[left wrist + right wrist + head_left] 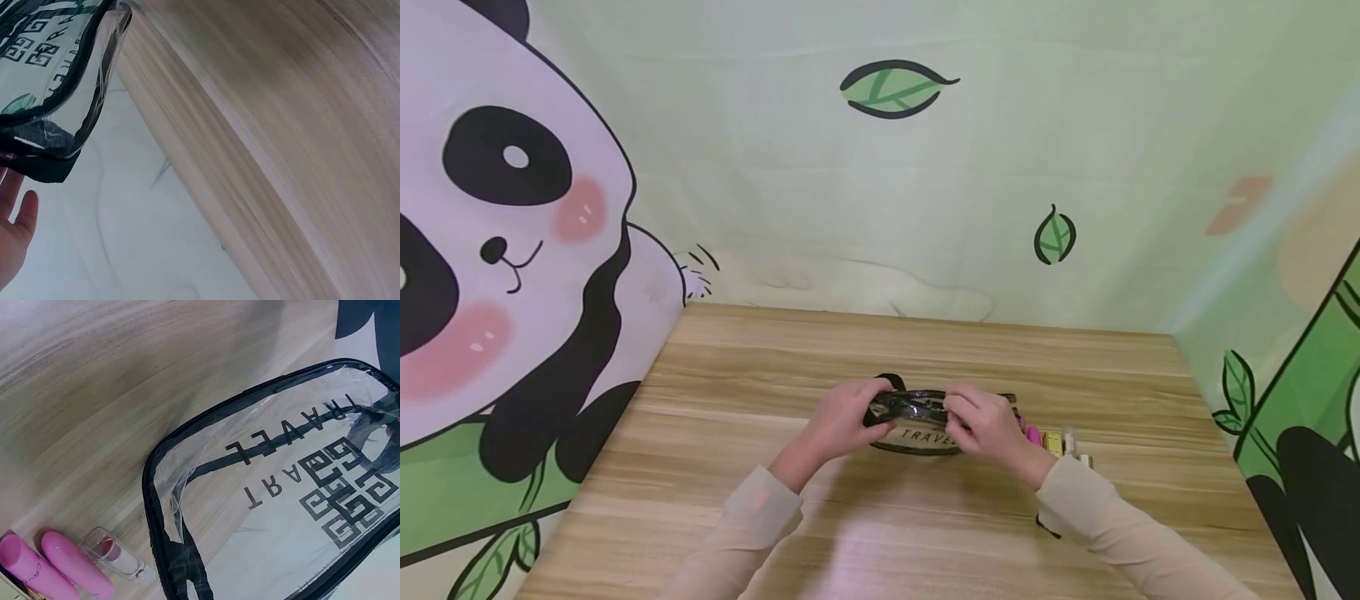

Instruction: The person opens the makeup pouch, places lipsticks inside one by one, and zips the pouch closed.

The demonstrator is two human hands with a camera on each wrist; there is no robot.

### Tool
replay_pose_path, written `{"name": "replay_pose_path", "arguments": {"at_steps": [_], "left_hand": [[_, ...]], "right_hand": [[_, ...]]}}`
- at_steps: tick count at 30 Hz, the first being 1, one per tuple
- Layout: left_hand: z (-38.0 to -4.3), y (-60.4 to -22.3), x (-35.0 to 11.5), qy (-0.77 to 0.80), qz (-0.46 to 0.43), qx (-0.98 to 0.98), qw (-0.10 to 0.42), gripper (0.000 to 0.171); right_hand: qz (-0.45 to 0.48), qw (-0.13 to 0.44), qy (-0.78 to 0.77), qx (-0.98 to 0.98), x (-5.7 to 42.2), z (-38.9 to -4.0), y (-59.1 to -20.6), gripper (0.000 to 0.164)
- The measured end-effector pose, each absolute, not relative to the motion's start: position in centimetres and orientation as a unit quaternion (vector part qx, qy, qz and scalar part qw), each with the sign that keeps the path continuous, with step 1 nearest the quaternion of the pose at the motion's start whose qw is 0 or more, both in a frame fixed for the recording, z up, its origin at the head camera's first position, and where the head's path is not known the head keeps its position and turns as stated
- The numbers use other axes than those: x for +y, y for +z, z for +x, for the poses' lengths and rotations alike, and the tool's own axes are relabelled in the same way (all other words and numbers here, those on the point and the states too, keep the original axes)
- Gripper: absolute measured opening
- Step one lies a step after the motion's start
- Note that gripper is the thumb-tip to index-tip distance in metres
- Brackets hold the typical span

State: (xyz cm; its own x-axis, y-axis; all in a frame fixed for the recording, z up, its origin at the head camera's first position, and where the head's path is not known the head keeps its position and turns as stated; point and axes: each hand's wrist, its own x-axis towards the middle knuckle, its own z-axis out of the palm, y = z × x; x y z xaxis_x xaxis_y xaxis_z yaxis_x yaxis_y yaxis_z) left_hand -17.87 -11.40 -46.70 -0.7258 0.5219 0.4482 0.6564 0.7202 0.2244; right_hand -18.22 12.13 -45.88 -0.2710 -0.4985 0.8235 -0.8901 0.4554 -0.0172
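A clear plastic toiletry pouch [917, 439] with black trim and printed "TRAVEL" lettering stands on the wooden table in the head view. My left hand [842, 421] grips its left end, thumb in front and fingers over the top. At the upper edge, toward the right, my right hand [992, 427] pinches the black trim with curled fingers; what exactly lies under the fingertips is hidden. The right wrist view shows the pouch's transparent panel [275, 459] from close by. Part of my left hand [14, 228] appears below the pouch's black corner in the left wrist view.
Pink tubes [75, 565] and a clear lipstick [119, 555] lie on the table right of the pouch. A yellow item [1052, 442] is beside them, partly behind my right wrist. The table's back edge [925, 317] meets a printed cloth backdrop [760, 167].
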Motion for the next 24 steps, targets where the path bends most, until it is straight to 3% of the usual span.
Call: {"name": "replay_pose_path", "arguments": {"at_steps": [10,24], "left_hand": [[-18.0,-47.6,-11.3,-0.21,-0.368,-0.859,0.287,0.027],[-17.7,-47.8,-11.2,-0.206,-0.363,-0.854,0.311,0.019]], "right_hand": [[0.447,0.381,0.252,-0.769,12.1,-18.1,-45.8,0.019],[0.436,0.397,0.228,-0.775,12.4,-18.4,-46.1,0.022]]}}
